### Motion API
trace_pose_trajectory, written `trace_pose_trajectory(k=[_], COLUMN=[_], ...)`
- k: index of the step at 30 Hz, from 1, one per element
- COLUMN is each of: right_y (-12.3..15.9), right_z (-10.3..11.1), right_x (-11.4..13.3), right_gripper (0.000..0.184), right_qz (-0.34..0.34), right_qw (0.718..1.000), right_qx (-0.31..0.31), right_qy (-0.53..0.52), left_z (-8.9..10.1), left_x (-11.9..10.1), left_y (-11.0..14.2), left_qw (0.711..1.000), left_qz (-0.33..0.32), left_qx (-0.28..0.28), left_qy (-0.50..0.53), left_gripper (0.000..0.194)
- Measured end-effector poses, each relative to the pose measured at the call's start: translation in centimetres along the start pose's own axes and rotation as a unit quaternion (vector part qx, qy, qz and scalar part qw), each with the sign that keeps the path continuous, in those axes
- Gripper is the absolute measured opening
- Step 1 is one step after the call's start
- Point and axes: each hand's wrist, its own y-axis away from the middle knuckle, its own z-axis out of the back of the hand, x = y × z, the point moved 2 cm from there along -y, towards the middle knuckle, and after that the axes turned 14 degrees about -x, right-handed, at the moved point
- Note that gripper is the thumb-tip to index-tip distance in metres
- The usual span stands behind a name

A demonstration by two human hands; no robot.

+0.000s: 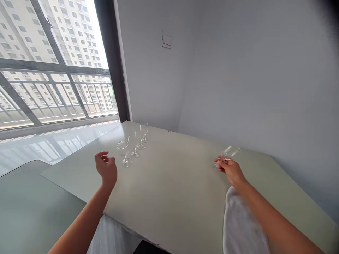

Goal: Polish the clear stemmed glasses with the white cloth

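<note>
My right hand (230, 168) is clamped on the stem of a tilted wine glass (231, 152) at the right, bowl slanting far-right, while my left hand (106, 168), fingers apart and empty, is nearer the left-side standing glasses (126, 162).

Stemmed glasses (123, 151) totaled five. Hands (107, 168) numbered two. Cloth (239, 218) numbered one. Wall switch (166, 40) numbered one.

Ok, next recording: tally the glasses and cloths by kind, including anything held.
Glasses: 5 (4 standing, 1 in the right hand)
Cloth: 1
Total: 6
</note>
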Motion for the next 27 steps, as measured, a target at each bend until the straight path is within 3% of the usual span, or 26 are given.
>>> trace_pose_trajectory(k=[1,2,5,6,8,11,15,20,23,27], right_y=[2.2,4.7,12.1,14.2,17.4,19.4,19.3,17.4,15.8,14.2], right_z=[-1.5,-2.9,-6.6,-7.6,-8.9,-9.7,-8.6,-4.3,-1.2,2.4], right_x=[1.3,2.6,5.5,6.0,6.4,6.4,6.5,5.7,4.6,3.4], right_gripper=[0.04,0.047,0.061,0.063,0.062,0.06,0.064,0.055,0.057,0.061], right_qz=[0.015,0.029,0.043,0.04,0.027,0.014,0.037,0.049,0.036,0.015], right_qw=[0.998,0.994,0.967,0.952,0.926,0.913,0.897,0.91,0.931,0.961], right_qx=[0.053,0.102,0.251,0.304,0.373,0.406,0.44,0.41,0.362,0.272], right_qy=[-0.005,-0.008,-0.02,-0.025,-0.041,-0.043,-0.008,0.036,0.038,0.039], left_z=[-0.2,-0.7,-1.8,-2.0,-1.9,-1.2,-0.2,1.8,3.1,3.7], left_x=[-1.3,-2.6,-6.5,-7.4,-8.8,-9.4,-8.0,-3.6,-0.5,2.0], left_y=[1.5,3.2,8.8,10.4,12.7,13.9,12.7,7.5,4.4,2.0], left_qw=[0.998,0.988,0.901,0.869,0.833,0.842,0.862,0.915,0.94,0.947], left_qz=[-0.021,-0.036,-0.103,-0.117,-0.126,-0.103,-0.025,0.097,0.108,0.115], left_qx=[0.049,0.139,0.408,0.468,0.526,0.517,0.497,0.38,0.318,0.3], left_qy=[0.025,0.053,0.111,0.115,0.116,0.111,0.098,0.094,0.06,0.028], left_gripper=[0.03,0.023,0.019,0.021,0.024,0.023,0.026,0.037,0.041,0.044])
